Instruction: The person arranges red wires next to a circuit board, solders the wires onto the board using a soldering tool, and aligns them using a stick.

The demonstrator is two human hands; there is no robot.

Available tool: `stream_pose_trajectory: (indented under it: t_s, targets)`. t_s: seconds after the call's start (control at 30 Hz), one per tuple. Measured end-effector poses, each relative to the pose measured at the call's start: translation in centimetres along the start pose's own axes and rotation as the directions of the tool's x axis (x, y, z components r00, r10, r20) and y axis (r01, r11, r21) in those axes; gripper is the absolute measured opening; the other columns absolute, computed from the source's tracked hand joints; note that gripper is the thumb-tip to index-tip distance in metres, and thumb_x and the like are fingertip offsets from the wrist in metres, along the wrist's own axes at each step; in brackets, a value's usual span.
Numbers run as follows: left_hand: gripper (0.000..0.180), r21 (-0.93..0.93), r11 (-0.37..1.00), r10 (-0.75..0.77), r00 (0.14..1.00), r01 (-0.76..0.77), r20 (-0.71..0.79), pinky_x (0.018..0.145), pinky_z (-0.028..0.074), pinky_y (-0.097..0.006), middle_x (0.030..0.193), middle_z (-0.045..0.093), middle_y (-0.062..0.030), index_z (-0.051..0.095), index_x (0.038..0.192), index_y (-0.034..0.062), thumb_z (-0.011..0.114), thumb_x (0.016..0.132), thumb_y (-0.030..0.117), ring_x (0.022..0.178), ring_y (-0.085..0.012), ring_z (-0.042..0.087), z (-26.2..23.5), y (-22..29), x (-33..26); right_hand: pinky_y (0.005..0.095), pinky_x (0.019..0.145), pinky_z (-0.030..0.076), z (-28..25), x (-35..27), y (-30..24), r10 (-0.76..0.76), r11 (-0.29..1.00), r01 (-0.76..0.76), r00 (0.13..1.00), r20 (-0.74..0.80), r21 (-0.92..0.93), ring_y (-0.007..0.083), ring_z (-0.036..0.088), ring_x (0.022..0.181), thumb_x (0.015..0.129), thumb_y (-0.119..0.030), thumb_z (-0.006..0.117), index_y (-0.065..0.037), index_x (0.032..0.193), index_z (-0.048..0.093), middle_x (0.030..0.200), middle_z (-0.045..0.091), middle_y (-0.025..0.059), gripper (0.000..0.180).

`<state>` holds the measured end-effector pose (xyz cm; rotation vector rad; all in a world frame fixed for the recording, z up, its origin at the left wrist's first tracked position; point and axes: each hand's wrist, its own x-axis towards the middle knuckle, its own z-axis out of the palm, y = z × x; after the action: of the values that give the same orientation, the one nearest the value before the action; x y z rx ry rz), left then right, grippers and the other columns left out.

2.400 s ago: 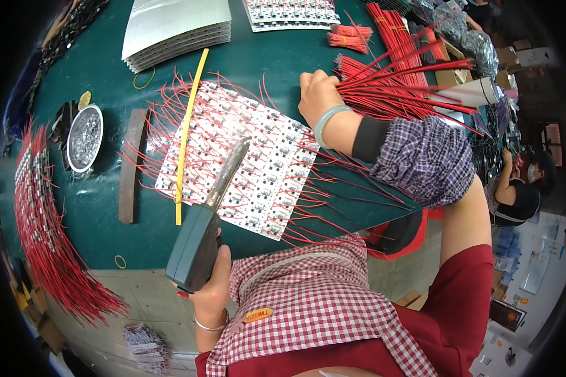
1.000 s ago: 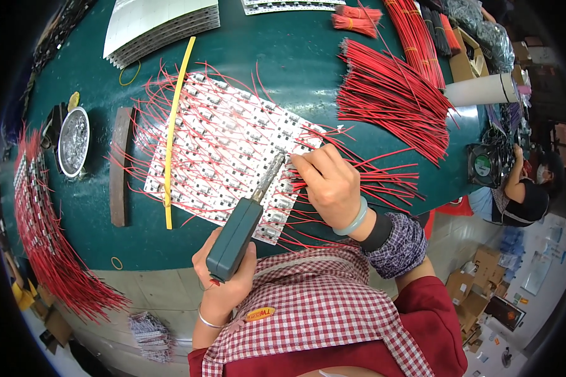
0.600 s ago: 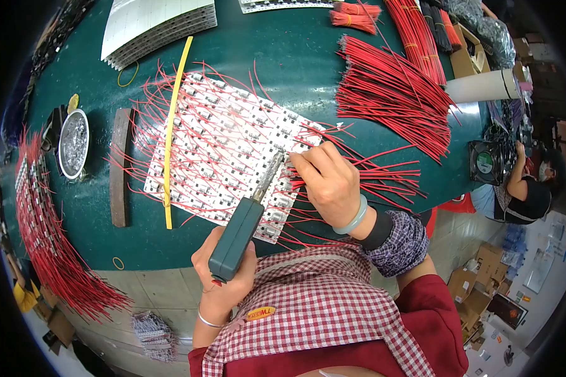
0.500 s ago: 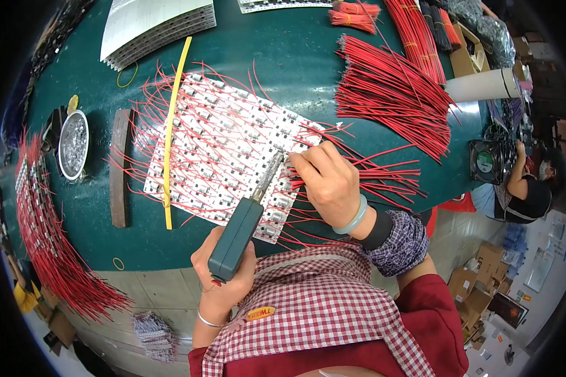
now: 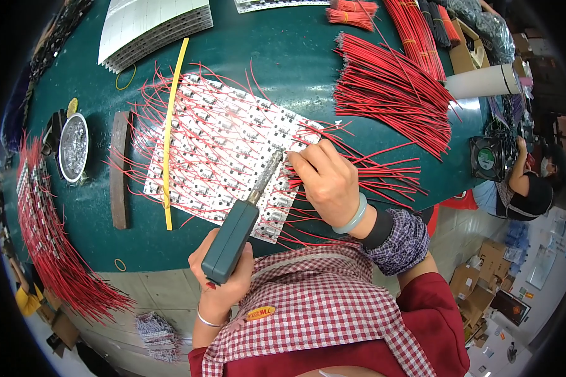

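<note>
A white panel of small circuit boards (image 5: 239, 116) lies tilted on the table, with many thin red wires (image 5: 198, 151) rising from it. My left hand (image 5: 223, 276) is wrapped round the green handle of a soldering iron (image 5: 231, 242). The iron's metal tip meets the panel near its middle right. Just beside that tip, my right hand (image 5: 327, 182) is closed in a pinch at the end of a red wire. Its fingertips hide where the wire touches the board. More red wires (image 5: 390, 176) fan out behind and right of this hand. A yellow strip (image 5: 174, 132) lies across the panel's left part.
Left of the panel are a dark bar (image 5: 120, 169) and a round dish of metallic scraps (image 5: 73, 147). Wired boards (image 5: 41, 213) hang over the left edge. Red wire bundles (image 5: 390, 94), a white cylinder (image 5: 484, 81) and a small fan (image 5: 486, 158) stand right. Another person (image 5: 528, 182) sits far right.
The soldering iron's handle and my left hand have shifted slightly left and down, while the tip stays near the same spot. My right hand keeps its place.
</note>
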<state>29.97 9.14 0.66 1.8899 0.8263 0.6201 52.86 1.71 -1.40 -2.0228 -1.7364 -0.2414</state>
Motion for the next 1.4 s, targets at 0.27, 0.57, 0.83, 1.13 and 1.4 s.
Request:
stream_pose_trajectory:
  t_s: [0.27,0.57,0.83,1.13,1.4]
  targets:
    - [0.023,-0.021,1.000,-0.002,0.999,0.001,-0.039,0.056,0.050,-0.029,0.086,0.068,-0.0154,0.069,0.095,-0.0088,0.070,0.072,-0.009,0.061,-0.0201,0.065,-0.2,0.4,-0.2,0.0286,0.058,0.049,0.1,-0.1,-0.1,-0.008,1.000,0.008,1.000,-0.017,-0.007,0.0195,0.058,0.082,0.074,-0.007,0.064,-0.001,0.097,0.068,0.086,0.056,0.0045,0.024]
    - [0.020,-0.005,1.000,-0.025,1.000,0.025,-0.013,0.056,0.049,-0.029,0.083,0.066,-0.0133,0.068,0.093,-0.0076,0.070,0.073,-0.008,0.060,-0.0194,0.064,0.0,0.6,-0.1,0.0311,0.061,0.048,0.3,-0.3,0.0,0.001,1.000,-0.001,1.000,-0.029,0.023,0.0202,0.058,0.083,0.075,-0.008,0.065,-0.001,0.096,0.069,0.085,0.055,0.0046,0.022]
    - [0.013,0.037,0.998,0.047,0.998,-0.046,-0.033,0.053,0.046,-0.030,0.075,0.061,-0.0109,0.064,0.084,-0.0055,0.069,0.073,-0.009,0.057,-0.0201,0.060,0.2,1.2,0.0,0.0316,0.065,0.050,0.5,-0.3,-0.2,-0.017,0.999,0.018,1.000,-0.021,0.050,0.0233,0.056,0.082,0.075,-0.005,0.065,0.004,0.097,0.068,0.085,0.054,0.0080,0.024]
    - [0.011,0.040,0.999,0.019,1.000,-0.018,-0.020,0.053,0.045,-0.030,0.072,0.059,-0.0103,0.064,0.080,-0.0042,0.070,0.072,-0.009,0.055,-0.0191,0.058,0.1,1.6,0.3,0.0324,0.069,0.052,0.4,-0.4,-0.4,-0.022,0.996,0.022,1.000,0.001,0.086,0.0268,0.054,0.085,0.074,-0.001,0.064,0.009,0.101,0.066,0.089,0.054,0.0124,0.029]
    - [0.015,0.077,0.995,0.058,0.998,-0.059,0.007,0.051,0.045,-0.030,0.076,0.062,-0.0116,0.066,0.085,-0.0055,0.070,0.072,-0.008,0.055,-0.0218,0.059,-0.1,0.1,-0.8,0.0322,0.069,0.052,0.4,-0.4,-0.4,-0.028,0.997,0.027,1.000,0.010,0.070,0.0271,0.054,0.085,0.073,0.000,0.064,0.009,0.101,0.065,0.090,0.054,0.0127,0.030]
